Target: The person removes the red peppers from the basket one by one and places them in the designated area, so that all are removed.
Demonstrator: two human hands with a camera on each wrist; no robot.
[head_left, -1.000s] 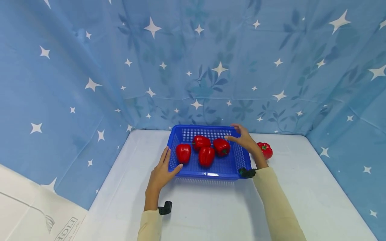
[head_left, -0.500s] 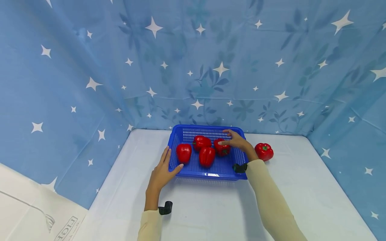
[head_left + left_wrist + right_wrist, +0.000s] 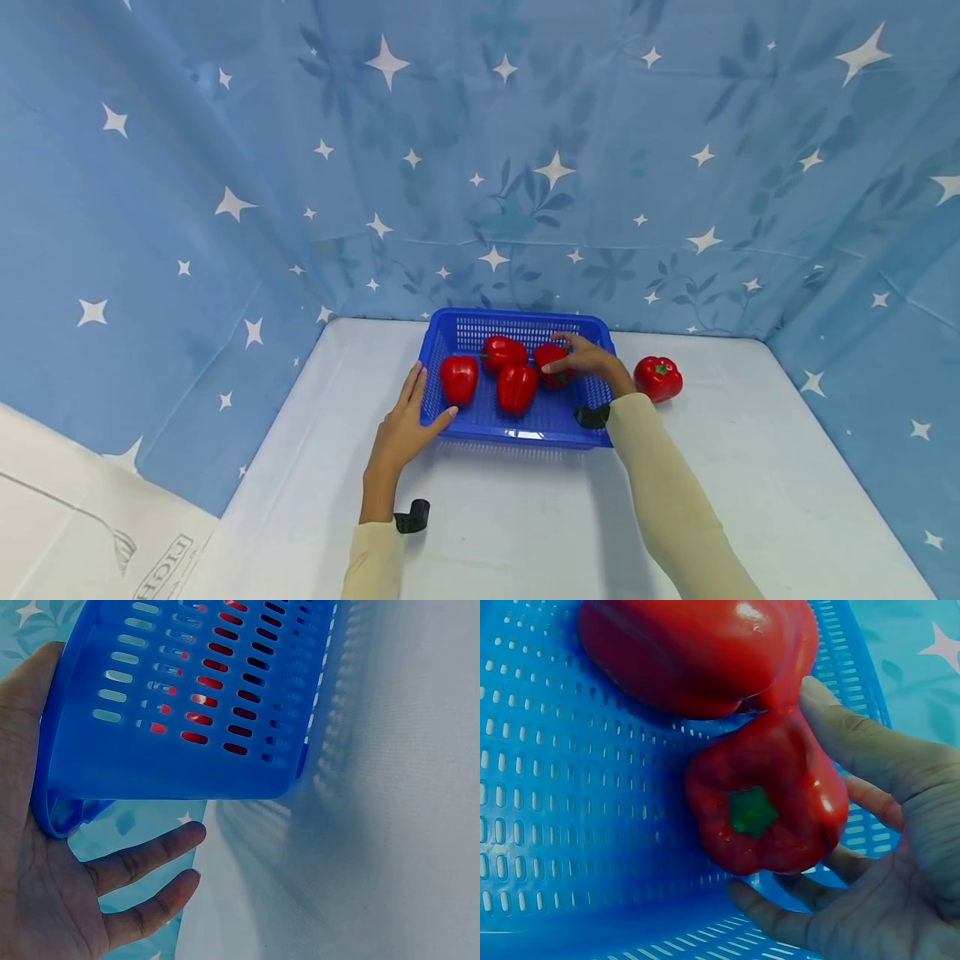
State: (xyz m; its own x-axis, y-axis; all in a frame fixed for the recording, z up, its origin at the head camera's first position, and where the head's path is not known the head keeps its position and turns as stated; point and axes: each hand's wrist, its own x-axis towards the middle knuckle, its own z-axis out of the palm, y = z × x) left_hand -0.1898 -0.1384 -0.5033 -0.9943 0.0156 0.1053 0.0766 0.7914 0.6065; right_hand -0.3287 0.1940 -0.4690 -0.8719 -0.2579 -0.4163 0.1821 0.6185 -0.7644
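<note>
Left hand (image 3: 402, 435) touching a blue basket (image 3: 558, 412), fingers straight, right hand (image 3: 590, 358) around a red pepper (image 3: 769, 795) inside (cannot tell if those fingers grasp it), white tabletop (image 3: 517, 517)

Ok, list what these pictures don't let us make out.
Head view: the right hand covers part of the nearest pepper.
Left wrist view: the blue basket shows red pepper only through slots.
Right wrist view: top edge cuts the upper pepper; lower pepper hides one fingertip.

The left fingers (image 3: 154, 855) lie fairly straight, while the right fingers (image 3: 772, 913) curve inward.
</note>
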